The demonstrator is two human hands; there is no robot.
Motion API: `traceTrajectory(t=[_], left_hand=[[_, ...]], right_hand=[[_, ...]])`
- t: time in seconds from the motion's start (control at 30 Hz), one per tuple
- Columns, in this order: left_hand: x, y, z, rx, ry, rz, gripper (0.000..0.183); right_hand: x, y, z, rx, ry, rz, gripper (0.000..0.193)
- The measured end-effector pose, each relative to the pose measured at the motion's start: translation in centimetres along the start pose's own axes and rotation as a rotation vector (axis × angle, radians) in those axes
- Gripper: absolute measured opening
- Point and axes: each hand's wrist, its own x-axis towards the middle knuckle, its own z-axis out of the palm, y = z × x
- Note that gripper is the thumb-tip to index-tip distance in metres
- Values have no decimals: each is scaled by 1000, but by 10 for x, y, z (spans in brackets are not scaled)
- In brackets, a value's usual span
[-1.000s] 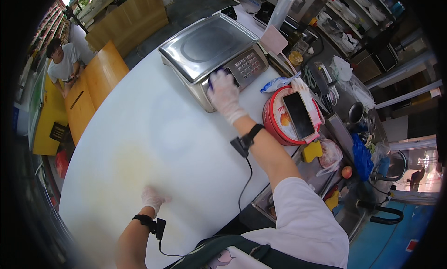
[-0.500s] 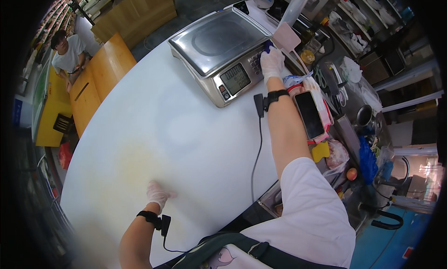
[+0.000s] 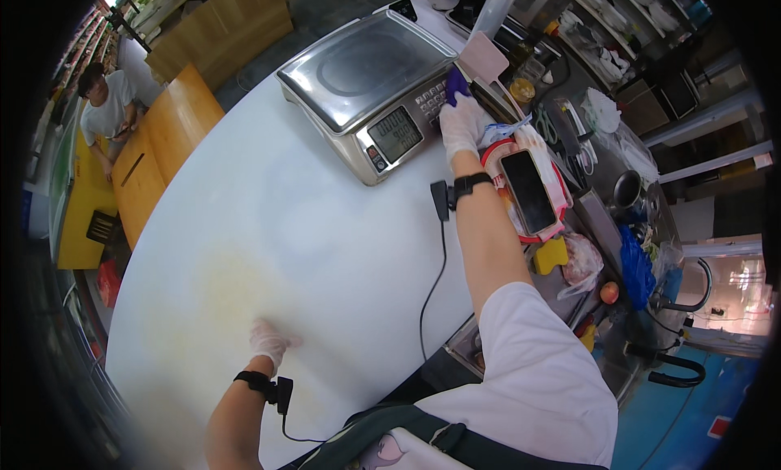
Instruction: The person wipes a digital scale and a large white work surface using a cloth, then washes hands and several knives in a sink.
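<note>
A purple cloth (image 3: 456,87) is bunched in my right hand (image 3: 463,128), which wears a clear glove and is closed on it. That hand is at the right end of a silver weighing scale (image 3: 370,75), close to the keypad, with the cloth against the scale's side. The scale has a flat metal pan and a lit display. My left hand (image 3: 269,343), also gloved, rests on the white tabletop (image 3: 325,250) with its thumb out to the side; its other fingers look foreshortened and blurred. It holds nothing that I can see. Each wrist carries a black strap with a cable.
Right of my arm, a phone (image 3: 528,192) lies on a red-rimmed container, beside a yellow sponge (image 3: 551,256) and a bagged item (image 3: 582,262). A pink paddle-shaped board (image 3: 484,57) stands behind the scale. Another person (image 3: 110,112) is at the far left, near a wooden counter (image 3: 167,140).
My right hand and the cloth have moved slightly nearer along the scale's right side. The view has shifted a little. My left hand stays at the same place on the table.
</note>
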Motion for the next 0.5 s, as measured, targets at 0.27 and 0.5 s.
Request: traceTrajectory(t=[0.27,0.5], left_hand=[[-4,-9,-14,36,-96,37,55],[1,-16,-11,24,-64,59,54]], right_hand=[[-54,-71,-8,-182,-153,-17,43],[-146,-92,-19,-47,-270,-459,52]])
